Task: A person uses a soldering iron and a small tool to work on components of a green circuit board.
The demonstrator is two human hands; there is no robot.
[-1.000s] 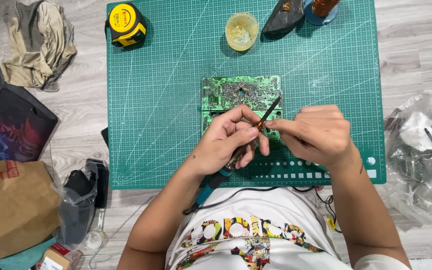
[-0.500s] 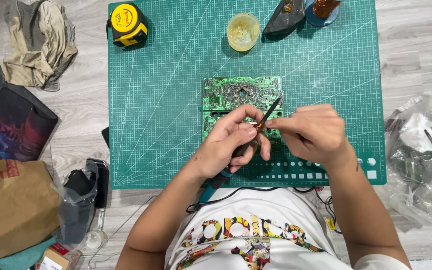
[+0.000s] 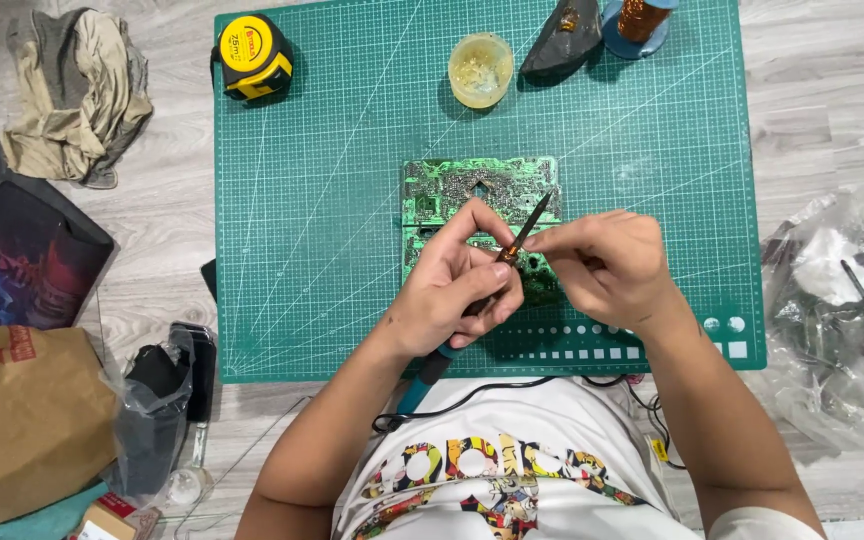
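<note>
Much of the green circuit board is covered by the two hands, so only its top strip and left edge show; its lower right part is dark and hard to make out. The left hand is closed around a soldering iron, whose blue handle sticks out below the wrist toward 7 o'clock, while its dark shaft points toward 1 o'clock over the board. The cord at 6 o'clock runs under the white printed shirt and is lost there. The right hand has its fingertips pinched together right beside the iron's shaft; whatever it pinches is too small to tell.

The board lies near the middle of a green gridded cutting mat, which has open room at 9 o'clock and 3 o'clock of the hands. At the mat's 12 o'clock edge stand a round, pale yellow tub, a dark wedge-shaped stand and a copper-coloured spool, cut off by the frame. A yellow tape measure sits at 11 o'clock. Off the mat, on a pale wood floor, lie a crumpled cloth at 10 o'clock, a brown paper bag at 8 o'clock and a crinkled clear plastic bag at 3 o'clock.
</note>
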